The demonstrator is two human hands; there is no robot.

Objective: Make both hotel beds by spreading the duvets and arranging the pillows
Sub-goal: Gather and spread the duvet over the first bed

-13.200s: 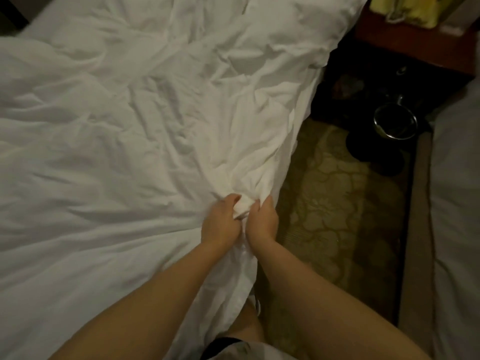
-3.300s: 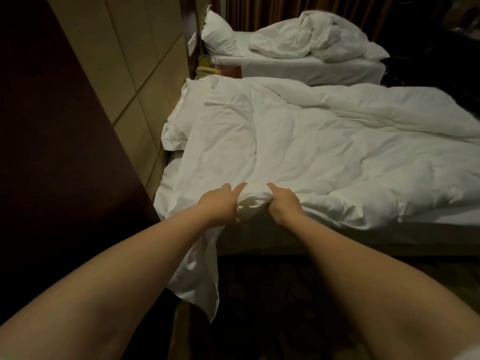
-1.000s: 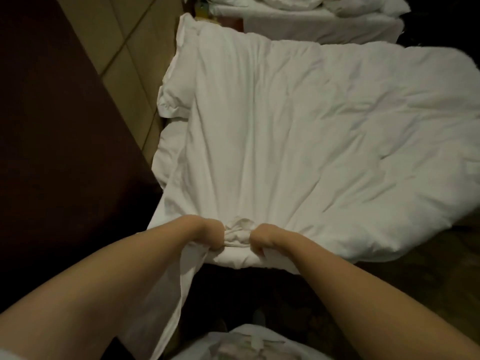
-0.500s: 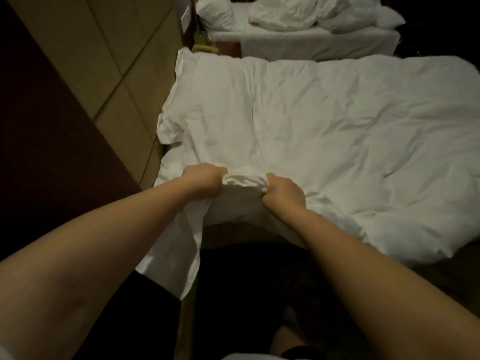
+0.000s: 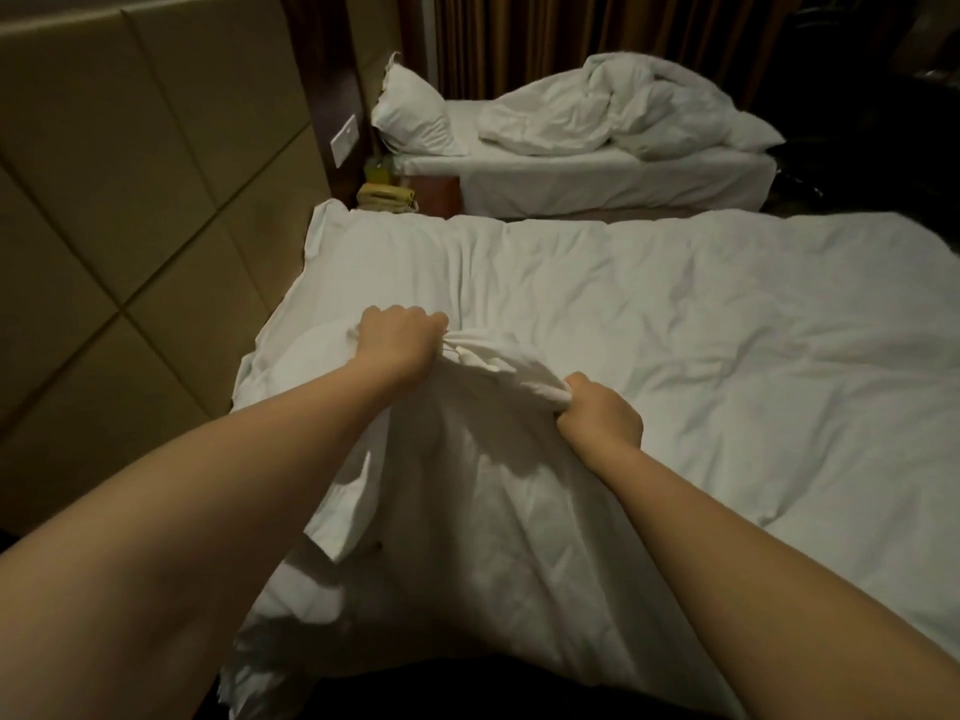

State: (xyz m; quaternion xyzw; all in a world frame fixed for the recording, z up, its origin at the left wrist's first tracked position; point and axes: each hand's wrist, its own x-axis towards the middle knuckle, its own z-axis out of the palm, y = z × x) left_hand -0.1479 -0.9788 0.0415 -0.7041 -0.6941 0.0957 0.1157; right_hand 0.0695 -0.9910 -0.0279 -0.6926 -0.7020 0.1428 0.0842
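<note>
A padded headboard wall [image 5: 130,174] in tan squares runs along the left, with a pale switch plate [image 5: 345,140] set into it. Brown curtains [image 5: 519,39] hang across the back of the room. Between the two beds stands a reddish nightstand [image 5: 439,194], and a yellowish item [image 5: 387,197] on it is too dim to name.

The far bed [image 5: 597,184] is unmade. Its crumpled duvet [image 5: 623,111] lies heaped in the middle of the mattress, and a white pillow [image 5: 413,114] is propped up at the head end, just beside the wall.

On the near bed the white duvet [image 5: 675,356] covers nearly all of the top, lying fairly flat with soft creases. It reaches up to the headboard wall on the left.

Both bare arms stretch forward over the near side of this bed. The left hand [image 5: 397,340] is closed in a fist around a bunched fold of the duvet's edge, knuckles up, on the headboard side. The right hand [image 5: 597,413] is likewise clenched around the same gathered edge, a little nearer the camera and apart from the left. The stretch of cloth between the two hands is lifted clear of the bed, and a loose sheet of it hangs from them towards the person, hiding the bed's near edge.
</note>
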